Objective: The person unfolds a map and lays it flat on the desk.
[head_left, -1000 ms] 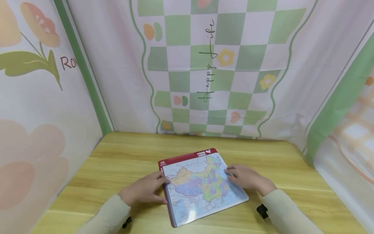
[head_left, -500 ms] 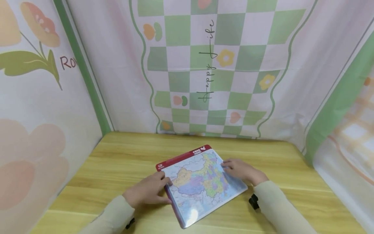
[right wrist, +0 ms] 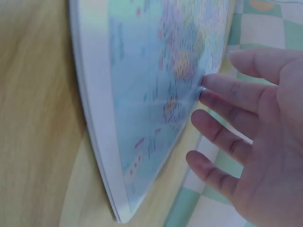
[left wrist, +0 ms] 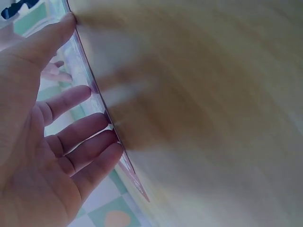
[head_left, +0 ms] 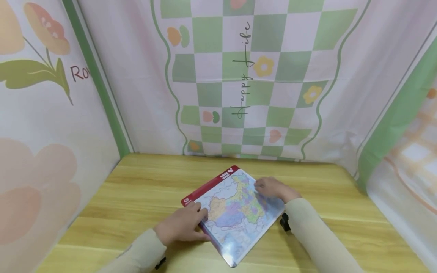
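Observation:
A flat map board [head_left: 233,218] with a red top strip and coloured regions lies turned at a slant on the wooden table. At its left edge is my left hand [head_left: 182,223]; in the left wrist view its fingertips and thumb touch the board's side, with the fingers loosely bent. My right hand [head_left: 273,188] rests its fingertips at the upper right edge of the board. Seen from the right wrist, those fingers [right wrist: 234,111] are spread and nearly straight, some touching the map's edge. Neither hand wraps round the board.
The wooden table [head_left: 143,182] extends around the board on all sides. A checkered curtain [head_left: 252,87] hangs behind it, with printed cloth walls [head_left: 44,151] to the left and right. A glare spot lies on the board's near corner.
The board has turned counterclockwise on the table, its red strip tilting more steeply. My left hand has shifted right along with it, while my right hand has moved left and away from me.

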A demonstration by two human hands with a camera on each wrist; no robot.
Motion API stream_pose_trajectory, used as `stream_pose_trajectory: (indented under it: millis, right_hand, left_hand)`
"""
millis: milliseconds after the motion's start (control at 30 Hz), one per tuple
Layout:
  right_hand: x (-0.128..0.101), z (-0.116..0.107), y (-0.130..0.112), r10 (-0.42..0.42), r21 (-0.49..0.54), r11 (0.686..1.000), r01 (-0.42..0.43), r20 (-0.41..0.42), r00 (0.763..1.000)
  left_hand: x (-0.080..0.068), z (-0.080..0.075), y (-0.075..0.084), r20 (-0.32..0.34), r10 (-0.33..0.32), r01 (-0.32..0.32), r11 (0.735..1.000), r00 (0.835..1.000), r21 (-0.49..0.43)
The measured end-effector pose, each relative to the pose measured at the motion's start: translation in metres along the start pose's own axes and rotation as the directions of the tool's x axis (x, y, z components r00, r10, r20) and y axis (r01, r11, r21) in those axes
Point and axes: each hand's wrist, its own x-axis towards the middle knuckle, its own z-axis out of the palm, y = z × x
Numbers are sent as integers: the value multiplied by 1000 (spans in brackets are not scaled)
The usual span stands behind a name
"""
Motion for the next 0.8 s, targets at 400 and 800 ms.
stream_pose_trajectory:
  millis: [400,800]
  right_hand:
    - [-9,0,-11,62,4,998,-62,46,997]
    - [-51,3,-10,-42,-24,999,43,24,999]
  left_hand:
    - [0,0,-5,-24,-4,3,999,1000,-38]
    - [0,-5,-18,-12,-54,53,993,998,-107]
